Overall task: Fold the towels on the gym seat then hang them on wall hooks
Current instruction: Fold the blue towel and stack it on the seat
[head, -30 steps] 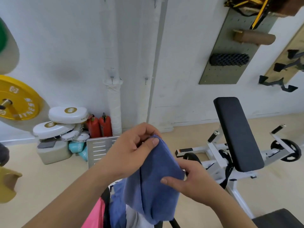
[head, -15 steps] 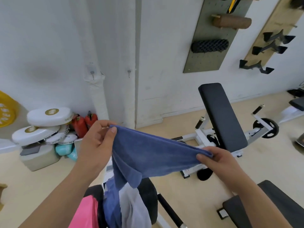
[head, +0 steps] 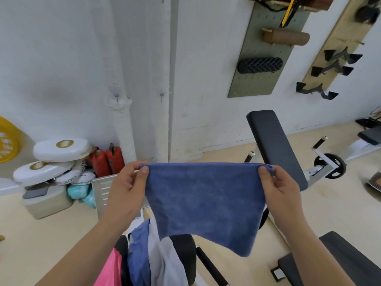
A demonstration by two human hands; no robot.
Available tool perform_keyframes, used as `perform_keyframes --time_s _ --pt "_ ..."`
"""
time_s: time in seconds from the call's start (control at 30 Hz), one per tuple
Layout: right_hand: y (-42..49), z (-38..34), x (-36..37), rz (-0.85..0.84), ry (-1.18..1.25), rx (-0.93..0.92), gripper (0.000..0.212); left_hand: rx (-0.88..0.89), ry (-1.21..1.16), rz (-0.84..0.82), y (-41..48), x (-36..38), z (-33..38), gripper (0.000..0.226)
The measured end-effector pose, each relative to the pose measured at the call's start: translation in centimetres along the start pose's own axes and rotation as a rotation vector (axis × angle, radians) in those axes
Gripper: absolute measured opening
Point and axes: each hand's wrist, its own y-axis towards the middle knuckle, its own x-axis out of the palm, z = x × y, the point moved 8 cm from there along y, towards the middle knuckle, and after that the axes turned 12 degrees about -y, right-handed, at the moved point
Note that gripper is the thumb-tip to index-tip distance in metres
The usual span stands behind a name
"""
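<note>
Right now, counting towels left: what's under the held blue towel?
A pink towel, another blue towel and a pale grey towel on the black seat; the held blue towel hides the rest.

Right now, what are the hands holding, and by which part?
The blue towel: left hand pinches its top left corner, right hand its top right corner.

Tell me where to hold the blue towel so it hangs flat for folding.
Take the blue towel by its two top corners, one from each side, thumbs in front. Its top edge runs straight and level while the rest hangs free, so the corners keep it flat. The left hand and right hand pinch it there.
</note>
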Motion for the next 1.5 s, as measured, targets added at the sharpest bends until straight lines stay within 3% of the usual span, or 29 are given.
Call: perform_keyframes --time_s 0.13,0.4,0.63,0.73,0.9,1.07,1.33,1.43,1.5 --pt "-0.2 1.9 1.5 -0.069 0.017 0.089 0.024 -0.021 0.051 0.003 -0.4 0.0 -0.8 0.016" --pt "-5.0 5.0 7.1 -0.207 0.155 0.350 0.017 -0.276 0.037 0.015 -3.3 1.1 -4.9 0.013" --pt "-10.3 1.4 12.5 -0.325 0.124 0.185 0.026 -0.247 -0.080 -0.186 -9.4 7.3 -2.7 0.016" --pt "-11.3 0.4 13.1 -0.316 0.055 0.069 0.045 -0.246 -0.129 -0.169 -10.5 7.3 -2.7 0.021" --pt "-11.8 0.2 13.0 -0.328 -0.008 0.012 0.042 -0.233 -0.110 -0.215 -10.7 7.1 -2.9 0.021" --pt "-12.5 0.2 13.8 -0.442 0.059 0.071 0.027 -0.255 -0.132 -0.223 -11.5 7.9 -2.9 0.031" --pt "-12.3 1.2 13.4 -0.571 0.272 0.128 0.057 -0.212 -0.194 -0.226 -10.2 6.9 -1.8 0.024" --pt "-11.7 0.2 12.4 -0.527 0.227 -0.011 0.036 -0.229 -0.208 -0.206 -9.0 6.2 -1.5 0.029" --pt "-10.9 -1.0 11.3 -0.467 0.127 -0.130 0.044 -0.203 -0.171 -0.244 -8.4 6.2 -0.8 0.032"
